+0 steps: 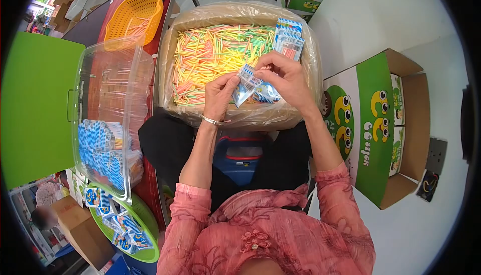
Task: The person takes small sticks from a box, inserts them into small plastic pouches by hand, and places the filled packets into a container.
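Observation:
My left hand [220, 94] pinches the left edge of a small blue-and-white printed packet [244, 88] between thumb and fingers. At the packet's upper right, my right hand [286, 78] is closed, with pinkish stick ends showing at its fingertips. Both hands are above a carton [240, 117] lined with clear plastic. Inside it lies a deep layer of thin candy sticks [210, 62] in yellow, pink, orange and green. More blue packets [289, 39] rest on the sticks at the back right. Others [265, 94] lie partly hidden below my right hand.
To the left, a clear plastic bin [128, 174] holds many blue packets. Beyond it is a yellow basket [112, 24] with some sticks. A green basin [155, 245] of filled packets stands at lower left. An open green-and-white carton [371, 174] with boxes is at right.

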The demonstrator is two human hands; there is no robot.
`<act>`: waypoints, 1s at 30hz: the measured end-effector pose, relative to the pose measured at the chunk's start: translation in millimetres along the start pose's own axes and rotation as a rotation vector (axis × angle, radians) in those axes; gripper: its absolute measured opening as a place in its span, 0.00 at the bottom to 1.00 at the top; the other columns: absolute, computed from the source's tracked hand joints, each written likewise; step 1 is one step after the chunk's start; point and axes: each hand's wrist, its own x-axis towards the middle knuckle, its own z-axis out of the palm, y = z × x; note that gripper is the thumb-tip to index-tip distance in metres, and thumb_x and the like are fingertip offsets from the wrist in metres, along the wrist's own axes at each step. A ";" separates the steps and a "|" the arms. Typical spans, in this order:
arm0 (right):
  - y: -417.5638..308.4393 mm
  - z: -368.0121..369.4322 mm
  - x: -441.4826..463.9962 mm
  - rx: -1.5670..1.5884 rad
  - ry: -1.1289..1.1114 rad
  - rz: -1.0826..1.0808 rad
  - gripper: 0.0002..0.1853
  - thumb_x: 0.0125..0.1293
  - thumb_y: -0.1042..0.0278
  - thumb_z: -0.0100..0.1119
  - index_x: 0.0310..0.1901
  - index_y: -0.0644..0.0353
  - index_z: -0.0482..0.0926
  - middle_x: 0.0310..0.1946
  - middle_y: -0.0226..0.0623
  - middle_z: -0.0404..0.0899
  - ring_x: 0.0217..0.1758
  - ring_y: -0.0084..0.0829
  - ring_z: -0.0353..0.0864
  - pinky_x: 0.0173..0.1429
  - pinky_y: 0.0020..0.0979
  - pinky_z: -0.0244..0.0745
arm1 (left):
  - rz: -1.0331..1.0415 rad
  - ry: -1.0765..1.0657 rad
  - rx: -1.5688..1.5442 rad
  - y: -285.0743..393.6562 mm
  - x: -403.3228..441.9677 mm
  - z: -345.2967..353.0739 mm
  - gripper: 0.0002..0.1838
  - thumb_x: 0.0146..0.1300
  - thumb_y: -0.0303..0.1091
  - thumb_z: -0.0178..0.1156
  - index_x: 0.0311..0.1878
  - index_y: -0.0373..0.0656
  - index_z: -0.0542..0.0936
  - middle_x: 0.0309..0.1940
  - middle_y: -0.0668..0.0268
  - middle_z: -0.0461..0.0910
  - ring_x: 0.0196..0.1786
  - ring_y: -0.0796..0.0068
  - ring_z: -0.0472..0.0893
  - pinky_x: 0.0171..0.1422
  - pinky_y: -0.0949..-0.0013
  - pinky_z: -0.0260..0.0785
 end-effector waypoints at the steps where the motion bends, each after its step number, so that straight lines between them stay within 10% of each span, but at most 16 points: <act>1: -0.9 -1.3 0.2 -0.002 -0.015 0.069 0.04 0.59 0.79 0.65 0.36 0.66 0.80 0.31 0.31 0.79 0.32 0.21 0.76 0.37 0.24 0.72 | -0.010 -0.026 -0.015 1.4 -0.1 1.7 0.12 0.70 0.32 0.63 0.50 0.33 0.84 0.38 0.69 0.84 0.41 0.84 0.79 0.47 0.78 0.72; 8: -5.0 -0.7 10.3 -0.149 -0.162 0.062 0.06 0.60 0.73 0.65 0.37 0.66 0.81 0.28 0.34 0.78 0.30 0.24 0.76 0.37 0.26 0.72 | -0.144 -0.260 -0.084 6.8 4.8 -8.7 0.14 0.71 0.36 0.62 0.52 0.36 0.82 0.41 0.71 0.83 0.43 0.85 0.77 0.50 0.76 0.69; 18: -19.7 20.6 7.1 -0.342 0.022 -0.215 0.14 0.57 0.66 0.70 0.40 0.65 0.81 0.35 0.41 0.79 0.39 0.40 0.81 0.49 0.38 0.72 | 0.049 -0.027 -0.231 6.9 6.3 -4.7 0.10 0.71 0.32 0.61 0.48 0.36 0.83 0.39 0.70 0.83 0.42 0.82 0.79 0.50 0.76 0.71; 30: 13.0 3.8 -7.2 -0.329 0.013 -0.023 0.08 0.58 0.70 0.66 0.38 0.64 0.83 0.31 0.40 0.83 0.38 0.42 0.82 0.45 0.39 0.72 | 0.024 0.032 -0.066 3.9 4.7 1.3 0.08 0.70 0.27 0.61 0.47 0.34 0.82 0.39 0.67 0.83 0.42 0.81 0.81 0.51 0.75 0.74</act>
